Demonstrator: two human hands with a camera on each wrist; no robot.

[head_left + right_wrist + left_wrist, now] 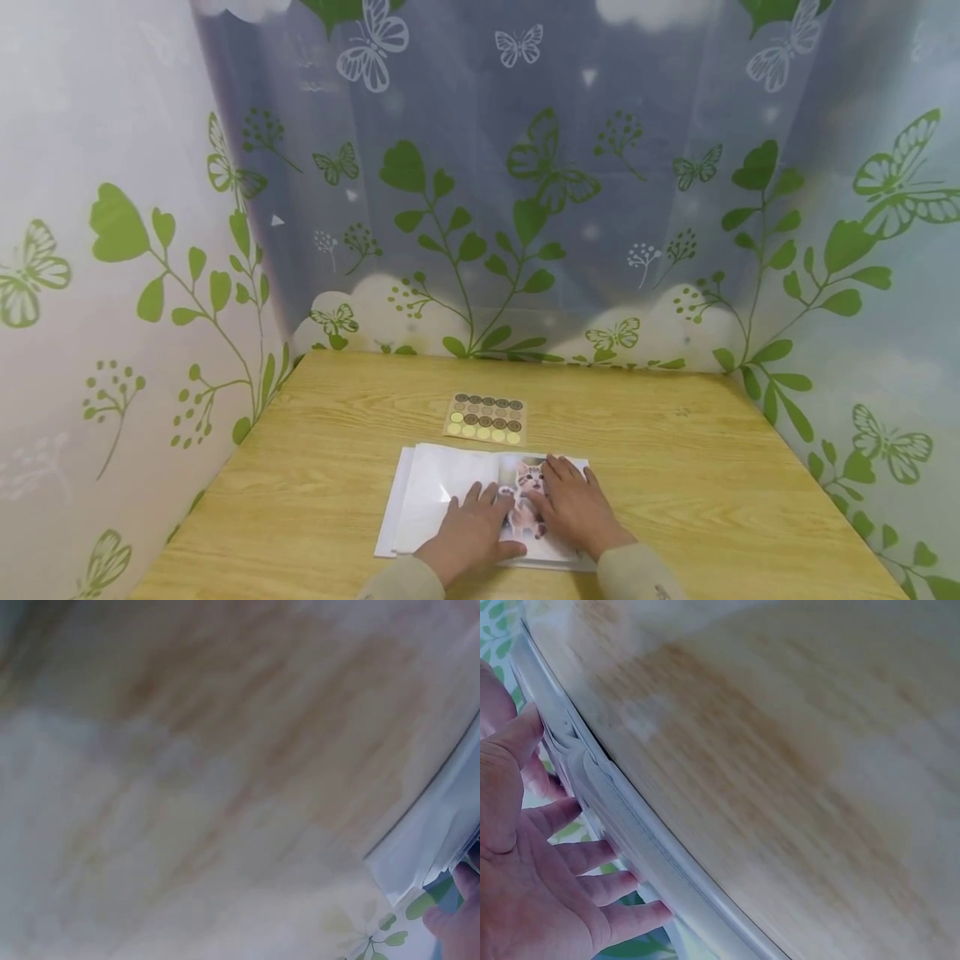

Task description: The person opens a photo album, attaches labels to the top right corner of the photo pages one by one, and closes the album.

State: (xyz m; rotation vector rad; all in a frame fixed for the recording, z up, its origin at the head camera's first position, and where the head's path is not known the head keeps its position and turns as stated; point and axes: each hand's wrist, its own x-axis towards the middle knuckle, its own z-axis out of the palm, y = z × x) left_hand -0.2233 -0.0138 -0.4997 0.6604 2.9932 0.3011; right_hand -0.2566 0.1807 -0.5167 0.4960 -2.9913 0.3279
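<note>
A thin white booklet or stack of glossy sheets [438,492] is lying flat near the front edge of a wooden table [675,467], with a kitten picture [528,483] showing on its right half. Both hands are resting on it side by side. The left hand [468,533] is lying palm down on the pages with fingers straight and spread, holding nothing. The right hand [573,504] is pressing flat on the kitten picture, fingers also straight. The left wrist view is showing the left hand [532,855] with fingers spread beside the layered white page edges [622,817].

The sheets are looking light, flexible and smooth, so they would likely slide or bend easily; an outer edge or corner looks the best place to take hold.

Just beyond, a small sheet of round stickers [485,417] in brown and yellow is lying apart from the pages. Curtains printed with green leaves and butterflies [525,208] are surrounding the table.
</note>
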